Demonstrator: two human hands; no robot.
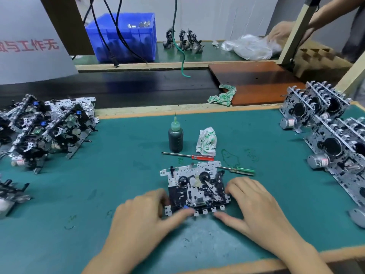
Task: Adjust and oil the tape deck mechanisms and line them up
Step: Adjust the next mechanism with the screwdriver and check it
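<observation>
A tape deck mechanism [195,186] lies flat on the green mat [118,184] in front of me. My left hand [144,216] holds its left side, thumb at the front edge by the keys. My right hand [254,208] holds its right side, thumb along the front edge too. Behind it stand a dark oil bottle [175,137] with a green needle tip, a red-handled screwdriver [189,156] and a green-handled screwdriver [238,170]. A crumpled cloth [206,141] sits beside the bottle.
Several mechanisms are piled at the left [49,125], and several more stand in rows at the right [331,135]. Behind the mat run a dark conveyor belt [128,86], a brown board [256,82] and a blue bin [122,36]. Another person's hand [280,31] touches a plastic bag.
</observation>
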